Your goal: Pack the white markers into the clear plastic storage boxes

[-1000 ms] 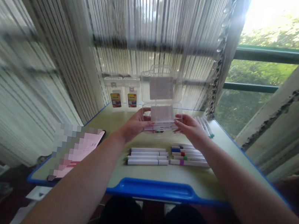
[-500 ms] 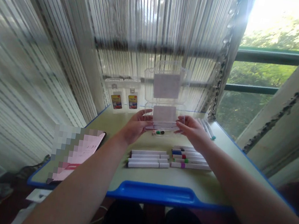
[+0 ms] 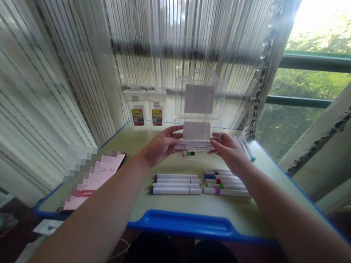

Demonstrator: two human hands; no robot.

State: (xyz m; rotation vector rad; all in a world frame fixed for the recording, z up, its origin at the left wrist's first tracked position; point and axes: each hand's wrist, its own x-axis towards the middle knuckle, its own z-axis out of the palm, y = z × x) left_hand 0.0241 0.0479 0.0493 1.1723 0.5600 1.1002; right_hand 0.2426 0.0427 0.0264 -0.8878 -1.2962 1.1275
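A clear plastic case (image 3: 198, 117) stands with its lid raised, a pale rectangular panel showing in the lid and another in the base. My left hand (image 3: 163, 145) is closed around the case's left side, thumb towards me. On the opposite side my right hand (image 3: 228, 150) grips it with the thumb in front and fingers behind. A white marker or pens seem to lie across the lower part between my hands, and small green and black ends (image 3: 190, 153) show below. Nearer me lie several white markers (image 3: 176, 189) and another group with coloured bands (image 3: 228, 188).
Two clear cases with yellow labels (image 3: 157, 117) stand at the back left. A phone (image 3: 100, 184) lies at the table's left edge. Teal-tipped pens (image 3: 247, 150) rest beyond my right hand. A blue tray (image 3: 186, 224) edges the table's front; striped curtains (image 3: 191, 28) hang behind.
The view has shifted slightly. Both hands still hold the case, which leans a little differently, and the white strip between my hands shows more clearly.
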